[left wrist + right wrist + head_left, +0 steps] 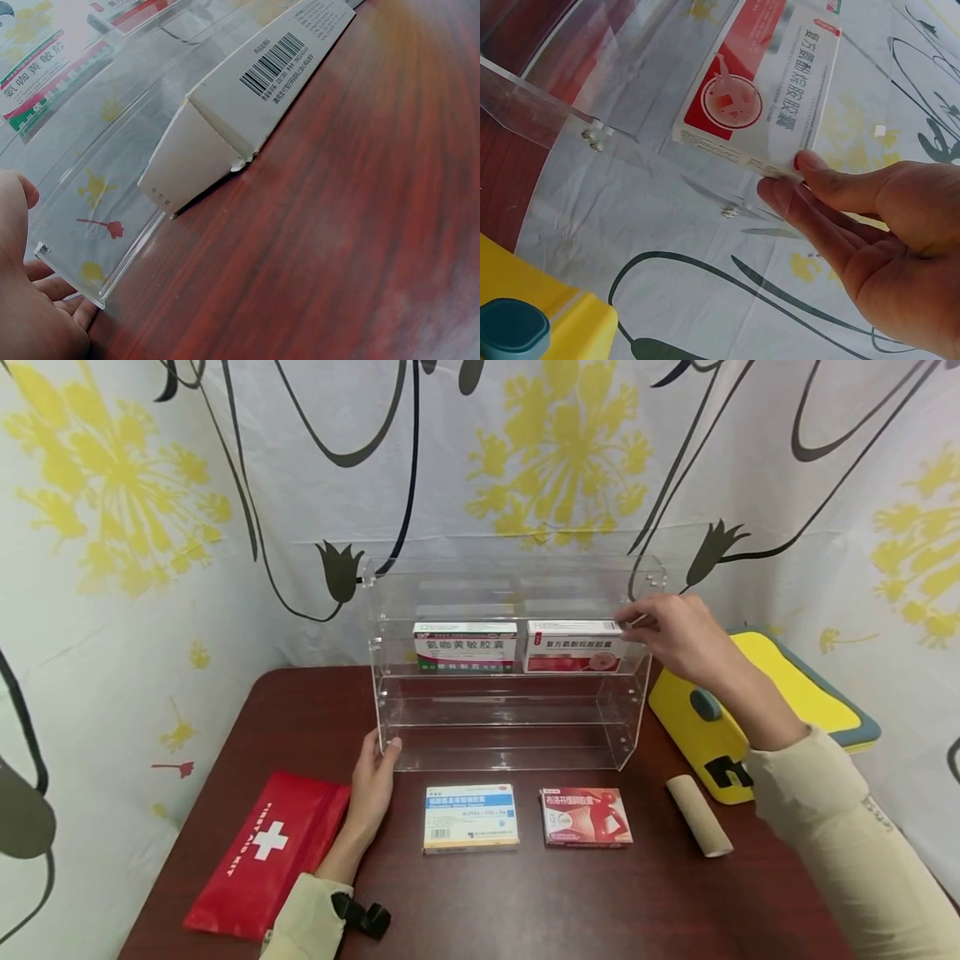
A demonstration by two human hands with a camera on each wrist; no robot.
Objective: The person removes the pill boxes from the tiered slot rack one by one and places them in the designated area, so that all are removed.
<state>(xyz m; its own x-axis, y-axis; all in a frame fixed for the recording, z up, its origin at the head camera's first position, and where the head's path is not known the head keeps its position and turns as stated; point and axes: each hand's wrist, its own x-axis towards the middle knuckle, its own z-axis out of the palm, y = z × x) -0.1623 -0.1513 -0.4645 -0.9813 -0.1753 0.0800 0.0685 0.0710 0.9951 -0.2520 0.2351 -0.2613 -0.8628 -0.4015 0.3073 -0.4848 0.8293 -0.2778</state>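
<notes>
Head view shows a dark red-brown wooden bench point(600, 910) under everything. On it stands a big, clear plastic rack point(495, 735) with several levels. To its right is a yellow case with a blue-grey edge point(795, 689), and to the left lies a flat red pouch with a white cross point(270, 877).

The left hand point(371, 797) has its grip round the rack's low left corner, thumb in front and fingers behind the clear side. That looks like a good way to stop the rack from sliding. The right hand point(682, 635) has its grip pinched on the right end of a flat red and white cardboard box point(573, 647).

On the bench in front of the rack lie a blue, white and yellow box point(470, 818) and, well apart from it, a smaller red box point(587, 817). A brown cardboard tube point(699, 817) lies near the case.

The pinched box is up in the rack, just beside a white box with green and pink stripes point(465, 648). To set it well, stand it straight, push gently, and leave the thin gap between the two. Let go slowly, so it does not tip forward.
</notes>
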